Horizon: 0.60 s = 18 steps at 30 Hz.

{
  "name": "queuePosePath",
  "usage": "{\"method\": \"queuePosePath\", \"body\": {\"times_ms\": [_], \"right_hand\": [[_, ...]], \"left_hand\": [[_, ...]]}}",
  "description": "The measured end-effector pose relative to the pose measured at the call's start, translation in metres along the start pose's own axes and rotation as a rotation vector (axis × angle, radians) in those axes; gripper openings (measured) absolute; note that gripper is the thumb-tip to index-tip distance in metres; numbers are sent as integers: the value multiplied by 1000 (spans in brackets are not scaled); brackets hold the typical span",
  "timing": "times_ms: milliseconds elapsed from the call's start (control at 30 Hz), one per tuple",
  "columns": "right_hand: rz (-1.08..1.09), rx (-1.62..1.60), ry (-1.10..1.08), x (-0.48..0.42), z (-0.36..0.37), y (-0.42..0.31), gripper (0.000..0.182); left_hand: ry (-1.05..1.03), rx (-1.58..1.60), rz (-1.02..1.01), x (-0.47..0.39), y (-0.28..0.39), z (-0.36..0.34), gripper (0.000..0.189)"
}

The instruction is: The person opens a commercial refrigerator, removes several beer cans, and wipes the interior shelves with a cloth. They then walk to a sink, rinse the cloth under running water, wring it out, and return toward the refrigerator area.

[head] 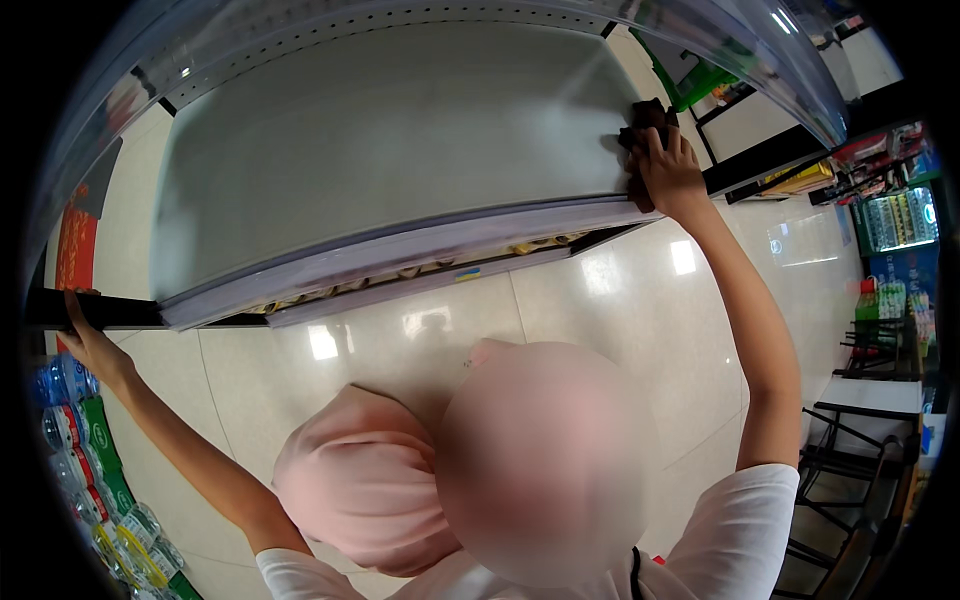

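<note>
Before me is a bare grey-white shelf board [397, 142] with a perforated back panel and a clear plastic strip along its front edge. My right hand [671, 169] presses a dark brown cloth [646, 116] onto the board's right end, with the fingers bent over it. Far to the left, my left hand [94, 337] rests on a black shelf upright [120, 311], its fingers partly hidden behind it. Below the board, a lower shelf with small packaged goods [375, 281] shows in a narrow gap.
A curved clear plastic edge [750, 60] arches overhead. Stacked bottled drinks [82, 457] stand at the lower left. Black metal-framed furniture [847, 465] is at the right, near a lit drinks display [900, 217]. A green plastic item [701, 82] lies beyond the shelf's right end.
</note>
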State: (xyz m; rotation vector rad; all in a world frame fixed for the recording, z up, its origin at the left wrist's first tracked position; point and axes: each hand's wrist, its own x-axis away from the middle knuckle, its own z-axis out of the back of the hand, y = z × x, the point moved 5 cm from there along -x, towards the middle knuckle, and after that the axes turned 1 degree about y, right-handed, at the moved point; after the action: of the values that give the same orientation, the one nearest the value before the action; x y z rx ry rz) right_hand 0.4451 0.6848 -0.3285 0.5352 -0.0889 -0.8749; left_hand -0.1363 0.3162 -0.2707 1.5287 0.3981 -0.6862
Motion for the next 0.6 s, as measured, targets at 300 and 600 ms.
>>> {"method": "queuePosePath", "body": {"times_ms": [300, 600], "right_hand": [[-410, -55, 33, -19, -19, 24, 29], [-685, 23, 144, -56, -38, 55, 17]], "left_hand": [[-58, 41, 21, -1, -7, 1, 22], [-46, 38, -28, 0, -6, -1, 22]]}}
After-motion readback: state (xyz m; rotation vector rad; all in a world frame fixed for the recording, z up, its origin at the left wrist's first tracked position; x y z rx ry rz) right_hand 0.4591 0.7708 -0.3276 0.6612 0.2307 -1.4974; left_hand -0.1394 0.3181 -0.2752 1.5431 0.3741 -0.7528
